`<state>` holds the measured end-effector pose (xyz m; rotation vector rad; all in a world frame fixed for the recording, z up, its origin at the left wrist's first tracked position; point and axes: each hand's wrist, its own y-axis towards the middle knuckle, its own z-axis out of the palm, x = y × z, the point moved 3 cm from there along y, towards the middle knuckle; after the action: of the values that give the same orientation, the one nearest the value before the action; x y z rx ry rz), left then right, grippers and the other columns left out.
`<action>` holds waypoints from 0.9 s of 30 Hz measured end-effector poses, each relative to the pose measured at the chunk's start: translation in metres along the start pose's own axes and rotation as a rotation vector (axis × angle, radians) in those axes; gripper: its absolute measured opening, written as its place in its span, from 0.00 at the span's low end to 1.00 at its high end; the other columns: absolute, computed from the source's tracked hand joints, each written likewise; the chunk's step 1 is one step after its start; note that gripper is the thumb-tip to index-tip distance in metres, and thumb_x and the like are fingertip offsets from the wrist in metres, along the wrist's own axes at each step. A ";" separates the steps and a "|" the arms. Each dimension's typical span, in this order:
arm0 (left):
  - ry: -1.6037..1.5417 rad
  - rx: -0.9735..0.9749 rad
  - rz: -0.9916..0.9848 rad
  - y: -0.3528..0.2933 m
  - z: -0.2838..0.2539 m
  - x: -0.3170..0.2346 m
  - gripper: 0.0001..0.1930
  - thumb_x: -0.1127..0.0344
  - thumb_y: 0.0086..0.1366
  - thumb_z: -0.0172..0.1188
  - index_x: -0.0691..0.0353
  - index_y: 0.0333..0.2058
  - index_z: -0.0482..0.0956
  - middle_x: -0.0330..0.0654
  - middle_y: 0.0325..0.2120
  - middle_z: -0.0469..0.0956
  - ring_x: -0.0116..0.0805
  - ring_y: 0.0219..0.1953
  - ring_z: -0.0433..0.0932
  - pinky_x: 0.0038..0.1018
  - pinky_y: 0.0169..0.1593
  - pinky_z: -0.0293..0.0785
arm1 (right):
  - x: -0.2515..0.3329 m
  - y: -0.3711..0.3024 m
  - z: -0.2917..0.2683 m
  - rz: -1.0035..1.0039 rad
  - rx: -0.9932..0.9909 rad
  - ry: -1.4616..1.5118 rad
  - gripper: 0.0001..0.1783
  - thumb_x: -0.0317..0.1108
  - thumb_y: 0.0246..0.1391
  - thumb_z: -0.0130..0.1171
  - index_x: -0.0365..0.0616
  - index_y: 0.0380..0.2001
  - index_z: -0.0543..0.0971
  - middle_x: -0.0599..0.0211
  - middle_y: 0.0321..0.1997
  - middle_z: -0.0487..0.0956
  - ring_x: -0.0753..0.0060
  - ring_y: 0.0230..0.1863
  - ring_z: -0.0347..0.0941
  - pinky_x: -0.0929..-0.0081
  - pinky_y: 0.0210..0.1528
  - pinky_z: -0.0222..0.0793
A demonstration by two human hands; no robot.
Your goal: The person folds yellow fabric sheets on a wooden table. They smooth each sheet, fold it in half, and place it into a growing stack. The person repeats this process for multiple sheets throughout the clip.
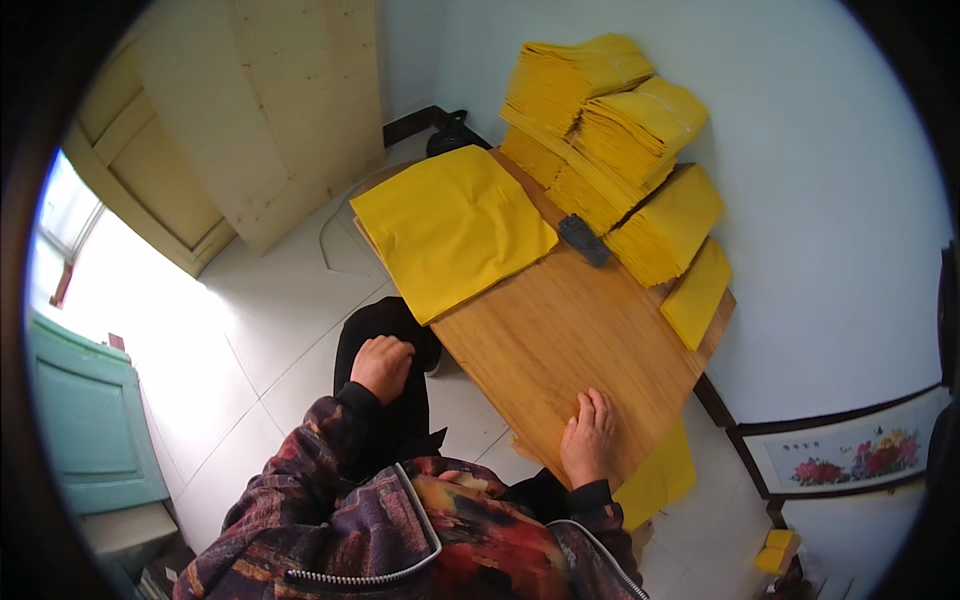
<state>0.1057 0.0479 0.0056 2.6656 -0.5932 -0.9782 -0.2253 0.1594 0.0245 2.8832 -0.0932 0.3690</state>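
My left hand [382, 368] rests on my black-trousered knee beside the table, its fingers curled in and nothing showing in them. My right hand [589, 438] lies on the near right part of the wooden table [540, 340], fingers stretched out and holding nothing. A flat pile of square yellow sheets [455, 230] lies on the table's far left end, slightly wrinkled on top. To the right of it is a small dark grey block [584, 240]. Tall folded yellow stacks [610, 150] stand along the wall side, and a thinner yellow bundle [697, 293] leans at their near end.
Another yellow sheet [660, 478] shows beyond the table's near right end. Pale wooden doors [250, 110] stand at the far left, a green cabinet [95, 410] at the left. A framed flower picture [845, 450] is at the right, with a small yellow item [777, 551] below it.
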 end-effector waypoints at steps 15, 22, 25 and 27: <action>0.043 -0.008 0.061 0.000 -0.009 0.018 0.06 0.69 0.48 0.63 0.57 0.28 0.78 0.36 0.31 0.78 0.36 0.47 0.73 0.36 0.53 0.62 | 0.010 0.189 0.046 -0.110 -0.015 -0.013 0.28 0.30 0.51 0.57 0.35 0.56 0.65 0.50 0.64 0.61 0.44 0.64 0.55 0.53 0.64 0.53; 0.018 0.002 0.000 0.009 -0.011 0.022 0.06 0.70 0.47 0.63 0.57 0.27 0.77 0.37 0.30 0.78 0.37 0.45 0.74 0.36 0.51 0.62 | 0.002 0.292 0.065 0.079 0.156 -0.297 0.27 0.38 0.60 0.50 0.38 0.60 0.65 0.61 0.67 0.60 0.50 0.65 0.54 0.50 0.65 0.50; 0.031 0.020 -0.027 0.012 -0.011 0.024 0.06 0.71 0.47 0.64 0.57 0.26 0.77 0.37 0.29 0.78 0.37 0.44 0.75 0.36 0.50 0.62 | 0.003 0.288 0.076 0.115 0.140 -0.304 0.23 0.38 0.63 0.45 0.41 0.58 0.68 0.65 0.68 0.59 0.52 0.67 0.52 0.49 0.67 0.45; 0.035 0.038 -0.043 0.013 -0.011 0.024 0.06 0.70 0.47 0.64 0.57 0.27 0.78 0.36 0.30 0.78 0.36 0.44 0.74 0.36 0.50 0.62 | 0.002 0.288 0.080 0.100 0.127 -0.346 0.22 0.38 0.64 0.44 0.41 0.58 0.68 0.65 0.67 0.61 0.54 0.67 0.52 0.50 0.68 0.43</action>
<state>0.1263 0.0259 0.0050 2.7339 -0.5549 -0.9388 -0.2310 -0.1393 0.0132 3.0454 -0.2831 -0.1156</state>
